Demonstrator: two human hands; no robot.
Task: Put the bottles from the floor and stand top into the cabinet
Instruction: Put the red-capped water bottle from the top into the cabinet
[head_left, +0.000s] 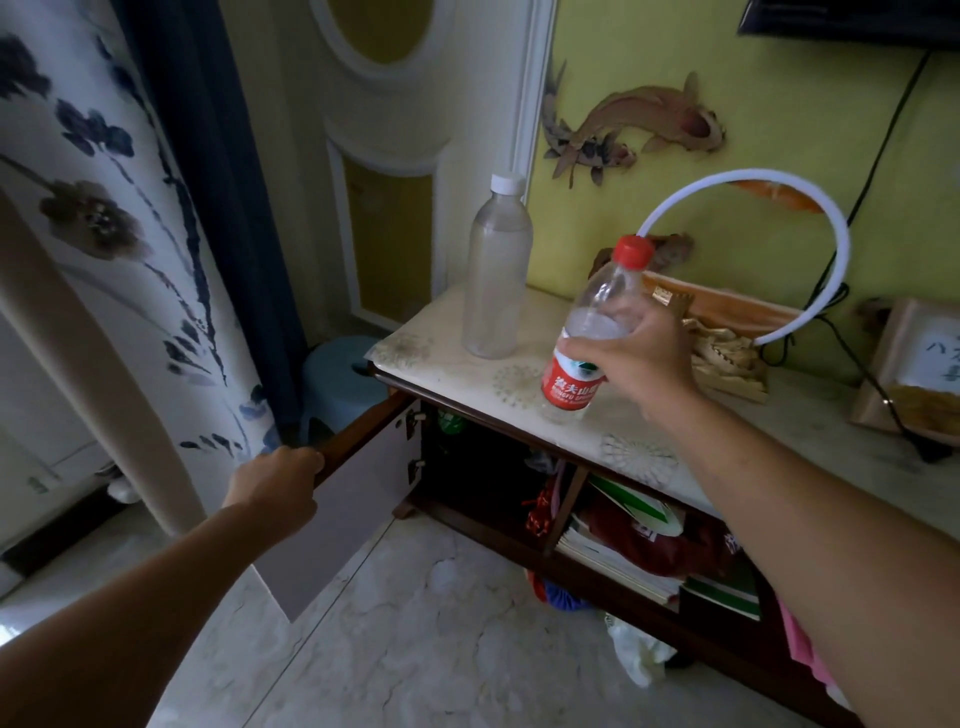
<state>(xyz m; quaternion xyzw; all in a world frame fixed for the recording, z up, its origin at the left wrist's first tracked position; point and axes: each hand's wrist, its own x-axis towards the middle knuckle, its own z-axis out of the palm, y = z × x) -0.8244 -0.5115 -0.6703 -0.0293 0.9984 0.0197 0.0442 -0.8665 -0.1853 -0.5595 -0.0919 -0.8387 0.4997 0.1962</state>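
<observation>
My right hand (631, 358) grips a clear bottle with a red cap and red label (597, 312), tilted, its base at the stand top (457, 364). A taller clear bottle with a white cap (496, 270) stands upright on the stand's left end, apart from my hand. My left hand (275, 483) holds the top edge of the cabinet door (358, 493), which is swung open to the left. The cabinet's inside (478, 467) is dark; a green bottle top (451, 422) shows near its upper left corner.
A white ring lamp (826, 218), a wooden ornament (727, 358) and a framed picture (914, 364) crowd the stand's right side. Books and red cloth (649, 540) fill the open shelf. A blue stool (337, 379) sits behind the door; a floral curtain (130, 234) hangs left.
</observation>
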